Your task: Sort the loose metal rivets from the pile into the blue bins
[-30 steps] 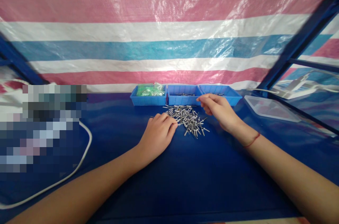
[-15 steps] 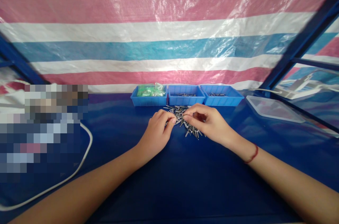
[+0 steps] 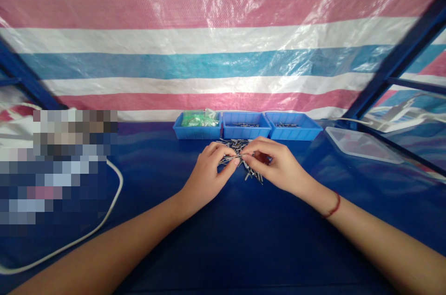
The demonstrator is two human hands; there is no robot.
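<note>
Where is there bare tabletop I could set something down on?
Bare tabletop lies between the forearms, nearer than the metal pins. Smaller patches: left hand to white cable, and right hand to flat translucent piece. It's crowded where both hands meet at the pins, just before the blue bins.

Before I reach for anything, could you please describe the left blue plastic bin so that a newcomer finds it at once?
Look at the far edge of the dark blue table, below the red, white and blue striped sheet. Three light blue plastic bins stand there in a row; take the left one. It alone holds bright green packaging; its neighbours hold thin metal pins.
</note>
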